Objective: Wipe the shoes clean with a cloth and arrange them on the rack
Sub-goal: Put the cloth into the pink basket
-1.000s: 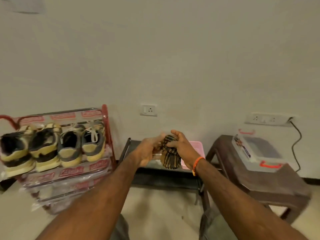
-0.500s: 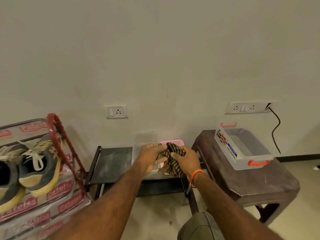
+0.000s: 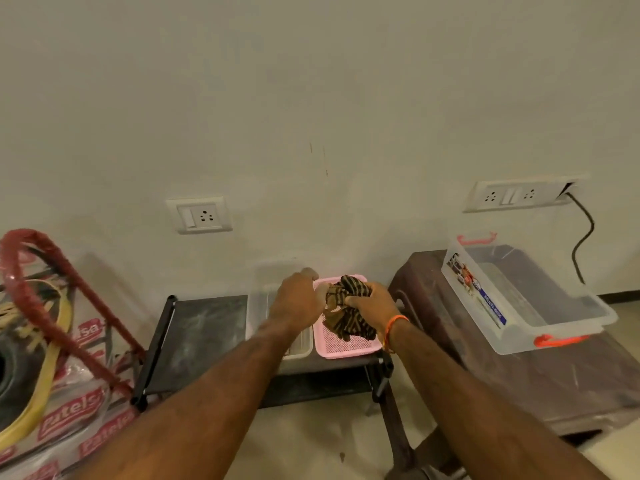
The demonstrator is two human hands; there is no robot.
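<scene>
cloth [image 3: 349, 306] bunched between both hands, centre of frame, low. right hand [image 3: 372, 304] has fingers curled over the wad from the right, thumb pinching the front edge. left hand [image 3: 298, 301] comes in from the left; its fingertips look closed on the cloth's left edge, but the back of the hand hides the contact, so read that as likely, not certain.

cloth is striped, dark brown and tan. it hangs crumpled with loose tails drooping into the pink tray [image 3: 341, 349]; lower folds seem to touch the mesh floor, most of it is held above.

handling guess: light, soft, no stiffness, drapes under its own weight, not fragile, not slippery. grab anywhere on the bunch; for wiping, better to gather the tails into the palm so nothing drags.

outward: pink tray sits on a low black shelf [image 3: 204, 327], touching a clear tub [image 3: 263, 282] on its left. brown stool [image 3: 568, 379] to the right carries a clear storage box [image 3: 519, 292] with orange handles. wall sockets above, cable from the right one.

shoe rack [image 3: 45, 282], red frame with plastic wrap, at the left edge; a shoe [image 3: 24, 368] is partly visible there, cropped.

task looks near its end: cloth probably going into the tray.
</scene>
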